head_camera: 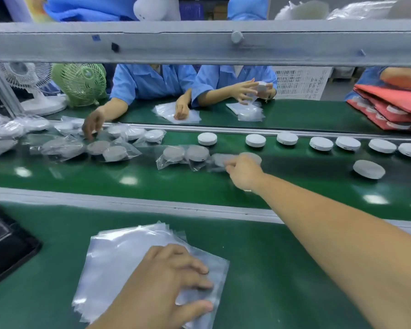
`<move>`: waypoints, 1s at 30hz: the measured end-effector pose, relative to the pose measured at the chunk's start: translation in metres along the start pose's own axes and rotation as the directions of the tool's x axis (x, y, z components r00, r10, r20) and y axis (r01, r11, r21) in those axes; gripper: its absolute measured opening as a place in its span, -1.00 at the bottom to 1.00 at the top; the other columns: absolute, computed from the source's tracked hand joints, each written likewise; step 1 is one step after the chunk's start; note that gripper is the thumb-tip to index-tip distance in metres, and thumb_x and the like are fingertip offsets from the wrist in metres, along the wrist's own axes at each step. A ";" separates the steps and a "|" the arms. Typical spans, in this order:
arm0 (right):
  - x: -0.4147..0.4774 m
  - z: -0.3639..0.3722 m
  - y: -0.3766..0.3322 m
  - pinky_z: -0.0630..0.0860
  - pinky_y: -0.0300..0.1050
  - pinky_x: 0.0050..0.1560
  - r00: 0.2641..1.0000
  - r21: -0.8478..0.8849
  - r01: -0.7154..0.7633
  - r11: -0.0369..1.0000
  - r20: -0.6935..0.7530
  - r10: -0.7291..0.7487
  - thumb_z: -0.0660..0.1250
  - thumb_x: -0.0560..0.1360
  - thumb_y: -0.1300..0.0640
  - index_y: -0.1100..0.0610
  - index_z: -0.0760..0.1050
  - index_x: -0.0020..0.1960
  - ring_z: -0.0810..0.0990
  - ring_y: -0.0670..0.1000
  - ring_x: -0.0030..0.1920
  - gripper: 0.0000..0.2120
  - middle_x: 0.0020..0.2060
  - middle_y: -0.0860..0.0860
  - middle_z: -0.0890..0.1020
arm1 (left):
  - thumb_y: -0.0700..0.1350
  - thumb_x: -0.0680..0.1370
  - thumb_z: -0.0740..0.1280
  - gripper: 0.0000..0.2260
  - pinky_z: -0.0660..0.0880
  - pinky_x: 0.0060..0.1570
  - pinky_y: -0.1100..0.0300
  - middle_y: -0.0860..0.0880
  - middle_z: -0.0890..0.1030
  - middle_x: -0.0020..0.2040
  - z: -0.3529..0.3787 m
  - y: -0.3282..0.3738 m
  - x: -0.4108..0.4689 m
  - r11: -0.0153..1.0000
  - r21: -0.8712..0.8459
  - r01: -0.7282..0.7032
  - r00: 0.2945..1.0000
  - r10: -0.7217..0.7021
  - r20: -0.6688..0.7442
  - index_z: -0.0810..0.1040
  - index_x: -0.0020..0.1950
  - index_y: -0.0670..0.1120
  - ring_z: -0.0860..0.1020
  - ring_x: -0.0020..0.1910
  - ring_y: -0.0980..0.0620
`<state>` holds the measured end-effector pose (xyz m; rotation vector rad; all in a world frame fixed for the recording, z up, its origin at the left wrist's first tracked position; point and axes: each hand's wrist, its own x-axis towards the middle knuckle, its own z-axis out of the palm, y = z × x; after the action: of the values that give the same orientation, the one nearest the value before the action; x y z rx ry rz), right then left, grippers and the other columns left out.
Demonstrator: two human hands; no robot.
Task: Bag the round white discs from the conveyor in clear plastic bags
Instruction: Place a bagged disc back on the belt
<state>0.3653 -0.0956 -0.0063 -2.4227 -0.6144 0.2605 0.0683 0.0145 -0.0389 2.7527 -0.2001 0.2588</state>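
My left hand lies flat with spread fingers on a stack of clear plastic bags on the near green worktop. My right hand reaches out over the conveyor. Its curled fingers are at the edge of a bagged disc, which is blurred, so a grip cannot be made out. Just behind the hand lies another disc. Bare white discs run in a row along the belt's far side, and one bare disc lies nearer on the right. Several bagged discs lie to the left.
Across the belt, people in blue smocks bag discs; one person's hand reaches into the bagged pile. A black tray sits at my left, red trays at far right. Two fans and a grey frame beam stand beyond.
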 end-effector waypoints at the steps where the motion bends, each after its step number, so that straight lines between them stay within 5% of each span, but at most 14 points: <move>1: 0.002 0.005 0.001 0.38 -0.27 0.17 0.994 -0.015 -0.003 1.000 0.111 0.004 0.22 0.70 0.15 0.09 0.57 0.38 0.53 0.14 0.33 -0.70 0.29 0.06 0.61 | 0.44 0.41 0.31 -0.80 0.28 0.15 0.27 0.51 0.55 0.04 0.003 0.001 0.001 0.999 0.027 -0.036 0.999 0.036 0.017 0.63 -0.07 0.45 0.52 0.09 0.32; 5: -0.009 0.016 0.008 0.39 -0.18 0.19 0.993 0.004 0.084 0.996 0.077 -0.084 0.29 0.65 -0.04 -0.08 0.54 0.40 0.55 0.00 0.31 -0.67 0.39 -0.09 0.56 | 0.37 0.46 0.27 -0.83 0.28 0.08 0.27 0.50 0.57 0.00 0.006 0.008 0.007 0.995 0.071 -0.069 0.997 0.072 -0.038 0.65 -0.12 0.44 0.53 0.01 0.31; 9: -0.032 0.010 0.034 0.46 -0.03 0.06 0.985 -0.239 0.172 0.956 0.026 -0.171 0.30 0.59 -0.17 -0.21 0.62 0.21 0.52 0.00 0.31 -0.76 0.38 -0.14 0.53 | 0.24 0.53 0.27 -0.79 0.29 0.13 0.27 0.47 0.58 0.00 0.010 0.016 0.009 0.999 -0.045 -0.001 0.982 -0.008 -0.188 0.70 -0.06 0.29 0.52 0.04 0.28; 14: -0.024 0.001 0.052 0.23 0.21 0.50 0.994 -0.464 0.105 0.880 0.031 -0.102 0.20 0.60 -0.29 -0.30 0.48 0.40 0.06 0.16 0.60 -0.61 0.64 0.06 0.11 | 0.20 0.52 0.28 -0.80 0.35 0.11 0.26 0.48 0.58 -0.02 0.007 0.023 0.012 0.991 -0.110 0.071 0.944 -0.103 -0.314 0.70 -0.10 0.26 0.48 0.04 0.32; 21: 0.034 0.017 0.045 -0.13 0.40 0.55 0.992 -0.611 0.085 0.787 0.122 -0.012 -0.10 0.63 -0.35 -0.32 0.13 0.59 -0.38 0.24 0.60 -0.46 0.64 0.02 -0.32 | 0.21 0.50 0.29 -0.81 0.49 0.13 0.08 0.43 0.62 -0.03 0.004 0.018 0.015 0.940 -0.320 0.120 0.889 -0.246 -0.387 0.70 -0.14 0.25 0.58 0.08 0.24; 24: 0.048 0.028 0.042 -0.08 0.35 0.56 0.987 -0.640 0.112 0.761 0.161 -0.010 -0.11 0.64 -0.32 -0.17 0.16 0.62 -0.29 0.20 0.63 -0.41 0.66 -0.01 -0.21 | 0.21 0.48 0.33 -0.84 0.52 0.11 0.08 0.41 0.64 -0.06 0.005 0.013 0.015 0.905 -0.397 0.150 0.850 -0.323 -0.415 0.70 -0.15 0.26 0.60 0.07 0.24; 26: 0.054 0.027 0.040 0.12 0.26 0.55 0.990 -0.668 0.137 0.732 0.113 -0.083 -0.04 0.68 -0.23 -0.08 0.33 0.55 -0.03 0.18 0.63 -0.48 0.65 0.03 0.04 | 0.16 0.48 0.39 -0.92 0.51 0.11 0.21 0.39 0.65 -0.07 0.005 0.010 0.015 0.874 -0.454 0.172 0.827 -0.378 -0.415 0.68 -0.10 0.31 0.59 0.09 0.26; 30: 0.033 0.013 0.026 0.56 0.02 0.15 0.948 -0.579 0.225 0.783 -0.054 -0.313 0.26 0.66 0.00 -0.13 0.62 0.24 0.59 0.10 0.18 -0.77 0.27 -0.06 0.62 | 0.20 0.51 0.38 -0.93 0.44 -0.02 0.33 0.35 0.67 -0.07 -0.001 0.007 0.015 0.814 -0.539 0.218 0.788 -0.473 -0.395 0.66 -0.08 0.33 0.57 0.09 0.32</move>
<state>0.3993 -0.0904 -0.0336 -2.8280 -1.0848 -0.2672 0.0817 0.0068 -0.0330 2.0825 0.3632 0.7240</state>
